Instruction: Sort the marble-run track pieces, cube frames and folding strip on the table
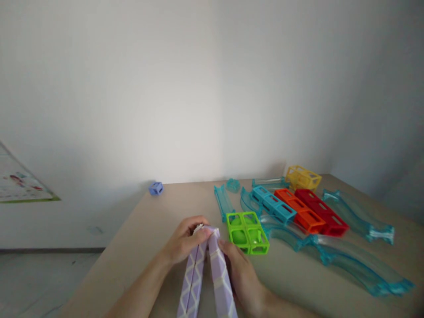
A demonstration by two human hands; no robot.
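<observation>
Two long lilac lattice towers lie side by side on the beige table, their far ends meeting under my fingers. My left hand is closed over the top end of the left tower. My right hand grips the right tower along its side, fingers wrapped around it. A green lattice block lies just right of my hands.
A small blue cube sits near the table's far edge. To the right lie cyan, orange, red and yellow lattice blocks and several clear teal track pieces. A white wall stands behind.
</observation>
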